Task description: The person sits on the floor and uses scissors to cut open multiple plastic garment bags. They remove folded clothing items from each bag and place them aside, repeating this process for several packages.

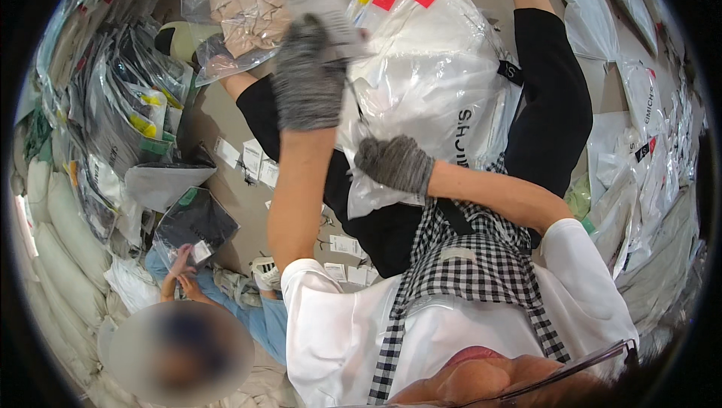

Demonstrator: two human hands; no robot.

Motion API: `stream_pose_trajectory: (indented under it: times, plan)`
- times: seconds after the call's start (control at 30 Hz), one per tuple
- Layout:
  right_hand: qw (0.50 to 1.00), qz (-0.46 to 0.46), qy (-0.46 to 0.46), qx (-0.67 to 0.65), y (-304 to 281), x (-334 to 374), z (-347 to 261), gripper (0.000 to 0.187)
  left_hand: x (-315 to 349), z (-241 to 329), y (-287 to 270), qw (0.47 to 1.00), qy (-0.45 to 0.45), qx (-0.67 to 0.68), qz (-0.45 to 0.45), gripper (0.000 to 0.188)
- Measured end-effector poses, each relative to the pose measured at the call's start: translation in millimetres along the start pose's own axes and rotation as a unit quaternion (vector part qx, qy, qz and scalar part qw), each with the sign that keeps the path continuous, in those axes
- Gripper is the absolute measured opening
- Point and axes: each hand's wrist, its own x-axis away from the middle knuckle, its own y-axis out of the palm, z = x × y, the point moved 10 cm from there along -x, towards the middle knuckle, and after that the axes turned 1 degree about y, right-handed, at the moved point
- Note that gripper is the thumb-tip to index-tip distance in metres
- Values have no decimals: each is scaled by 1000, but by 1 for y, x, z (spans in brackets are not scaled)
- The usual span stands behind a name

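Observation:
My left hand [307, 81], in a grey knitted glove, is raised at the top centre. It is closed on a white printed paper tag [322, 6], smeared by motion, with a thin black cord hanging below. Lower and to the right, my right hand [395, 165], gloved alike, has its fingers curled beside the cord's lower end. What it pinches, if anything, is hidden. Beneath both hands, a stack of clear plastic bags with white garments [429, 69] lies between my legs, with red and yellow stickers at its far end.
Loose white tags with black strings [252, 160] lie on the floor. A bagged beige garment [248, 6] is at the far left. Bagged dark garments [113, 130] pile up left, white ones [639, 107] right. A co-worker's hands [183, 273] hold a dark bagged garment [194, 224] at the lower left.

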Motion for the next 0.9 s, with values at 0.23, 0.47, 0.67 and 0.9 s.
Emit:
stream_pose_trajectory:
  times: [0.23, 0.47, 0.67, 0.9]
  plan:
    - [967, 33, 67, -242, -7, 5, 48, 18, 69, -9, -93, 871, -128, 473, -42, 19]
    - [732, 13, 286, -618, 21, 10, 68, 27, 134, 4, -80, 926, -88, 362, -58, 33]
    - [741, -57, 373, -555, 27, 1, 73, 28, 183, 14, -3, 937, -40, 255, -235, 23]
    - [828, 28, 344, -441, 31, 4, 96, 25, 229, 6, 50, 919, 60, -143, -362, 20]
